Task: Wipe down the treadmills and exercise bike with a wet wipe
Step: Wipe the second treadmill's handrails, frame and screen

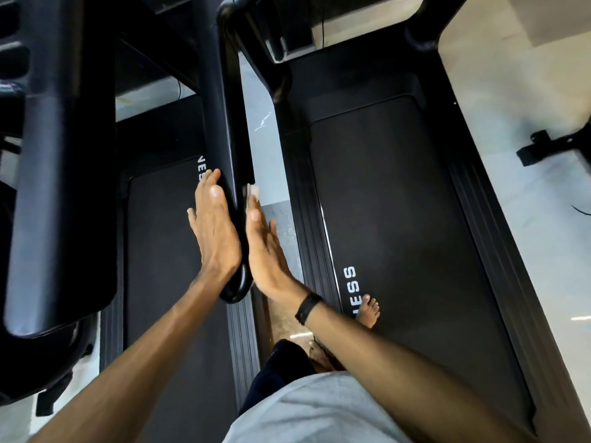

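My left hand [215,225] braces the handrail [228,155] flat while my right hand [267,247], fingers straight, presses the wet wipe [255,190] against it.

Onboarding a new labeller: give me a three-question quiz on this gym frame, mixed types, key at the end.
1. True or false: both hands lie flat against the black handrail, one on each side.
2. Which hand presses the white wipe to the rail? A) left hand B) right hand C) neither
3. Fill in: a black band sits on the ____ wrist.

Key: 1 true; 2 B; 3 right.
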